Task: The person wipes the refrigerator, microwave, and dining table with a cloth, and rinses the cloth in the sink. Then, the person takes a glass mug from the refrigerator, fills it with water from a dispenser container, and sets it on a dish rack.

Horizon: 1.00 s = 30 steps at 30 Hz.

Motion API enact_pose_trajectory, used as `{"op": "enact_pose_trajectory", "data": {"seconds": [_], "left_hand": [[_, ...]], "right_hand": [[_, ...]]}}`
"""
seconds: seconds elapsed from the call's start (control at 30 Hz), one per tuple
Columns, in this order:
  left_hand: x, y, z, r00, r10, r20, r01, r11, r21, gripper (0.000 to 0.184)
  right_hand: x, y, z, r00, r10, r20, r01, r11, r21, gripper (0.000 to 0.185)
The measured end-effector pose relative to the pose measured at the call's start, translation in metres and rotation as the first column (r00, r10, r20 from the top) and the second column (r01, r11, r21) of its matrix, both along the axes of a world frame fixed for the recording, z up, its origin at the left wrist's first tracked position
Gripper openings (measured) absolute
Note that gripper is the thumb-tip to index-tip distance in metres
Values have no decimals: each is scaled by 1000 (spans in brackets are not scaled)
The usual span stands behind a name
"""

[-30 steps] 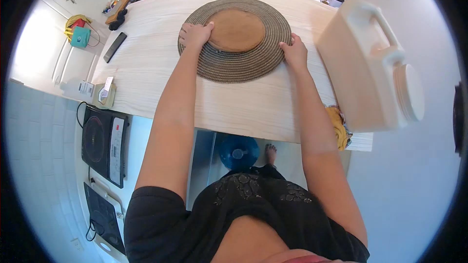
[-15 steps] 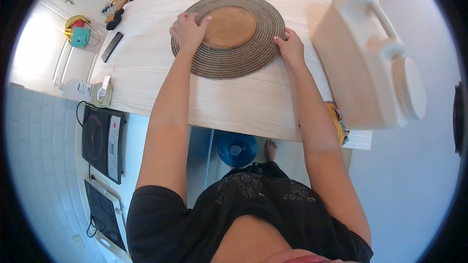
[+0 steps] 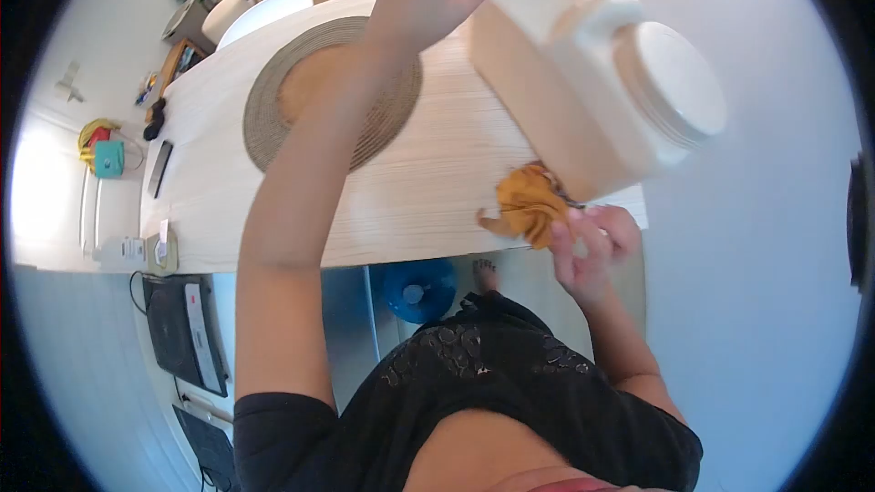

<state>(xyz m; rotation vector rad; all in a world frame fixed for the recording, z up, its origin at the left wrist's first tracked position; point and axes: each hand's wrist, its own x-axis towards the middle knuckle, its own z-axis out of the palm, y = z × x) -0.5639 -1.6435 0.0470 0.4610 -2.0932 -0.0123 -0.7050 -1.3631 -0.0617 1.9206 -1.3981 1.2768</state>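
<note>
My left hand (image 3: 428, 0) is raised over the far side of the table, with its thumb spread from its fingers. It is beside the upper end of a big beige plastic jug (image 3: 547, 82) with a white screw lid (image 3: 679, 82); whether it touches the jug I cannot tell. Close to the table's front edge, my right hand (image 3: 597, 251) pinches the edge of a crumpled orange cloth (image 3: 529, 203) with a dark patterned part. A round woven placemat (image 3: 264, 128) with a tan centre lies on the table, partly hidden behind my left forearm.
The pale wooden table (image 3: 410, 210) has a dark remote (image 3: 161, 169) at its left. Chairs (image 3: 264, 16) stand along the far side. An induction cooker (image 3: 178, 328) sits on the left counter. A blue water bottle (image 3: 419, 292) is below the table's front edge.
Both hands have left the placemat. My left hand has moved up and right towards the jug; my right hand has come back and taken hold of the orange cloth. The view has turned right.
</note>
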Motion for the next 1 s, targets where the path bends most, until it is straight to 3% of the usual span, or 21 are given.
{"op": "enact_pose_trajectory", "data": {"seconds": [0.03,0.1,0.13,0.2,0.23,0.3,0.33,0.4,0.43,0.5,0.53,0.6,0.63,0.7,0.8,0.87,0.97,1.0], "left_hand": [[-23,3,16,1000,-19,-7,19,1000,-3,22],[-61,10,43,939,-83,334,158,966,-205,51],[-76,14,50,914,-156,374,195,979,-67,43],[-99,8,53,875,-211,435,284,953,-108,39],[-108,5,52,832,-252,494,360,923,-136,35],[-119,6,48,822,-258,508,328,943,-51,31],[-123,6,48,816,-257,517,282,959,32,27],[-128,3,37,852,-225,472,244,970,22,21],[-130,1,31,888,-196,415,211,977,10,17],[-127,0,24,902,-209,377,205,977,51,13],[-122,2,20,916,-231,329,212,973,93,11],[-109,8,16,944,-152,293,157,988,8,10],[-99,13,13,962,-95,255,118,990,-77,9],[-79,19,16,973,-50,224,68,995,-76,9],[-37,45,29,986,66,150,-47,991,-126,10],[-5,71,51,983,147,110,-125,975,-182,11],[48,124,79,949,304,84,-286,942,-177,15],[66,141,87,933,352,81,-343,933,-106,17]], "right_hand": [[-13,11,-4,1000,-19,-7,19,1000,-3,39],[-34,26,-9,913,-375,162,341,918,203,59],[-43,28,-7,909,-384,164,352,915,196,59],[-55,30,-2,831,-433,351,259,858,445,77],[-60,29,-7,825,-439,356,264,856,444,77],[-69,19,-21,807,-367,463,140,880,454,96],[-75,12,-17,805,-361,472,130,882,452,96],[-89,0,-5,829,-324,456,134,907,399,118],[-97,-5,-6,829,-314,463,119,908,402,118],[-112,-14,-8,840,-88,536,-119,933,339,137],[-112,-15,-8,838,-75,540,-140,927,347,137],[-112,-19,-4,669,-32,743,-334,879,339,149],[-112,-20,-3,668,-22,744,-360,865,350,149],[-114,-22,2,728,75,682,-380,871,310,151],[-100,-14,42,698,104,709,-489,792,366,151],[-87,-16,45,685,215,696,-545,785,294,152],[-55,-6,57,654,339,676,-637,729,250,154],[-43,-2,62,635,364,682,-675,691,258,155]]}}
